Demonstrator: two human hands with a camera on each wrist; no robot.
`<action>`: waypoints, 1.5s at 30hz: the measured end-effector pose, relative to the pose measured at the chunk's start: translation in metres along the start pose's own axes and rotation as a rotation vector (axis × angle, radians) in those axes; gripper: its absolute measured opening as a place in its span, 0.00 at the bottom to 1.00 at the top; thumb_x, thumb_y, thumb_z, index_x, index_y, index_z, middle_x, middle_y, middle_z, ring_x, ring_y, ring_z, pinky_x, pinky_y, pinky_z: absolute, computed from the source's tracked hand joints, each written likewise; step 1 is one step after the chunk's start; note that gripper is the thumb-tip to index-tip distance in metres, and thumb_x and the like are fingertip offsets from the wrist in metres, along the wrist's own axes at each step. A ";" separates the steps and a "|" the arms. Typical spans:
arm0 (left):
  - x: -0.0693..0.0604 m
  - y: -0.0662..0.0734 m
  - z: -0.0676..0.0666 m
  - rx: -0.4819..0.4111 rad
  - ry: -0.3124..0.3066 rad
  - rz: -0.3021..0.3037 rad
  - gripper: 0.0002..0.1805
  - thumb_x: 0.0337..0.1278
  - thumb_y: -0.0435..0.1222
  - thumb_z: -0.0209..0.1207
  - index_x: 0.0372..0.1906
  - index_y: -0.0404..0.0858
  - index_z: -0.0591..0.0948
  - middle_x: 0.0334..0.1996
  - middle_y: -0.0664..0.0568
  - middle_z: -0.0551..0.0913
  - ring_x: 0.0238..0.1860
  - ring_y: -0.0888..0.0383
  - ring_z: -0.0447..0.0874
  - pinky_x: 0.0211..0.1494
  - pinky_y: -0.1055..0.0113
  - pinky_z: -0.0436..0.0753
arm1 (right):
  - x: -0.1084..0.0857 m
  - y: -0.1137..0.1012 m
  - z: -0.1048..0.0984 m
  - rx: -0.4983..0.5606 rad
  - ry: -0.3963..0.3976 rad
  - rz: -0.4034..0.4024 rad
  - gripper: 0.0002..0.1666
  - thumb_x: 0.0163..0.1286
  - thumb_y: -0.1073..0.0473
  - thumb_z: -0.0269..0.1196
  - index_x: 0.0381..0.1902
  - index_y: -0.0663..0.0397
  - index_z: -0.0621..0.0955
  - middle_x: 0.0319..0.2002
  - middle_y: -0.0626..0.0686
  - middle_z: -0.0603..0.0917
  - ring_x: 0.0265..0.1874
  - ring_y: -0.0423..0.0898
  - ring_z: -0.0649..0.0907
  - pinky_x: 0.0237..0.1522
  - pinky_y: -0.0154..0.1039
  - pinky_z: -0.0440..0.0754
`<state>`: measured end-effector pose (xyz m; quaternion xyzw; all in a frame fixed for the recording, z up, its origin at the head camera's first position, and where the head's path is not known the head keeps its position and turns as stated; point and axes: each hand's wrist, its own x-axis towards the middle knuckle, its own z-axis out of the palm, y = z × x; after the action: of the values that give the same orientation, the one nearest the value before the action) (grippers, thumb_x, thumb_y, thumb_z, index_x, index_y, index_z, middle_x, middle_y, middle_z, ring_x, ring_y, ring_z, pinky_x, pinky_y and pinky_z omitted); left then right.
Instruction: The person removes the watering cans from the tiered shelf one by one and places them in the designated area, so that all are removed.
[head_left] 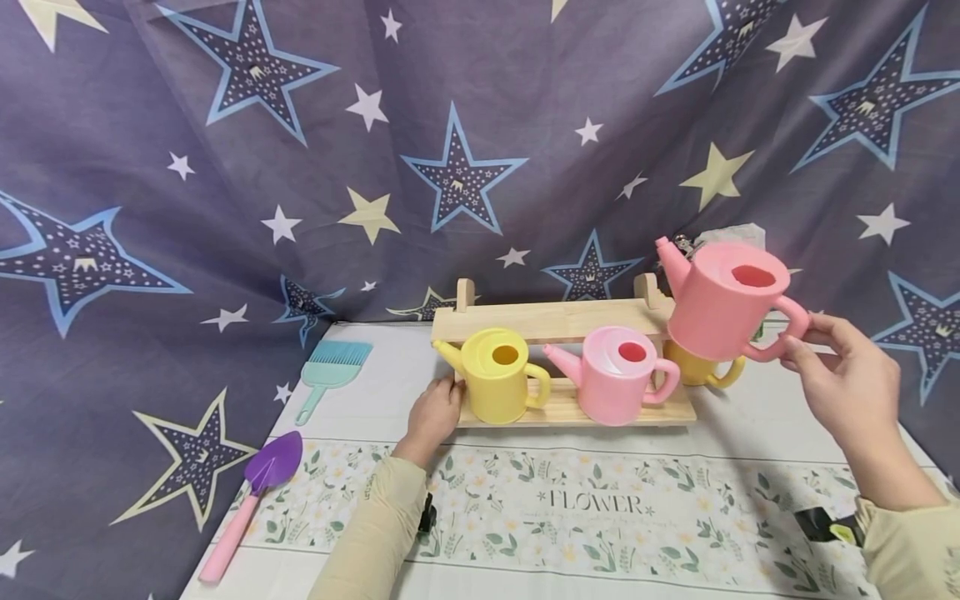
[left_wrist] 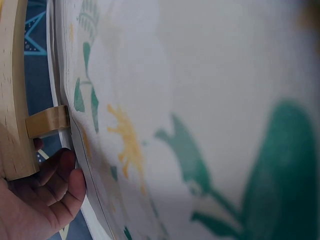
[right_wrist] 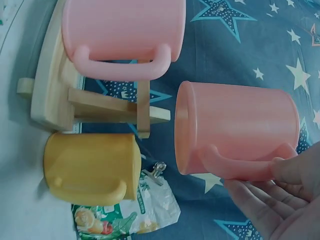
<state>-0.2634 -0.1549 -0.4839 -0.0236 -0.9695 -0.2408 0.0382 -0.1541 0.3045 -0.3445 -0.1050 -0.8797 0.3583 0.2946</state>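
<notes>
My right hand pinches the handle of a coral-pink watering can, raised above the right end of a two-tier wooden shelf. In the right wrist view, the thumb and fingers of that hand are at the can's handle. My left hand grips the left end of the shelf's lower board; the left wrist view shows its curled fingers by the wood. On that board stand a yellow watering can and a light pink watering can. Another yellow watering can stands beside the shelf's right end, partly hidden in the head view.
At the left of the table lie a teal brush and a trowel with purple blade and pink handle. A plastic packet with a metal clip sits behind the yellow can at right. A star-patterned curtain hangs behind the table.
</notes>
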 end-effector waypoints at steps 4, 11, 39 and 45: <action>-0.001 0.000 -0.001 0.003 -0.003 0.000 0.27 0.78 0.48 0.38 0.64 0.34 0.74 0.53 0.38 0.79 0.54 0.41 0.78 0.57 0.47 0.76 | -0.001 0.006 0.000 -0.006 0.012 0.013 0.23 0.70 0.61 0.61 0.61 0.63 0.75 0.51 0.70 0.81 0.23 0.08 0.68 0.22 0.17 0.66; -0.001 0.000 -0.002 0.003 -0.002 0.009 0.26 0.78 0.47 0.38 0.63 0.34 0.74 0.52 0.38 0.79 0.53 0.41 0.79 0.55 0.47 0.77 | -0.003 0.018 -0.006 -0.031 0.033 0.038 0.21 0.71 0.61 0.61 0.59 0.64 0.76 0.49 0.68 0.82 0.23 0.08 0.68 0.21 0.17 0.66; 0.000 0.000 -0.002 0.004 -0.025 0.003 0.27 0.78 0.48 0.37 0.67 0.34 0.70 0.55 0.38 0.77 0.56 0.41 0.77 0.58 0.47 0.76 | 0.006 0.074 -0.014 0.054 0.174 0.091 0.19 0.72 0.69 0.54 0.59 0.72 0.72 0.36 0.32 0.71 0.23 0.10 0.67 0.30 0.09 0.66; -0.001 0.000 -0.002 0.007 -0.017 0.010 0.27 0.78 0.47 0.37 0.66 0.34 0.71 0.54 0.38 0.78 0.55 0.41 0.78 0.57 0.47 0.76 | 0.009 0.080 -0.015 0.019 0.155 0.147 0.21 0.74 0.67 0.53 0.62 0.71 0.71 0.40 0.43 0.73 0.22 0.11 0.65 0.28 0.09 0.64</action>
<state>-0.2628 -0.1559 -0.4826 -0.0302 -0.9705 -0.2371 0.0312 -0.1551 0.3742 -0.3874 -0.1940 -0.8406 0.3783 0.3356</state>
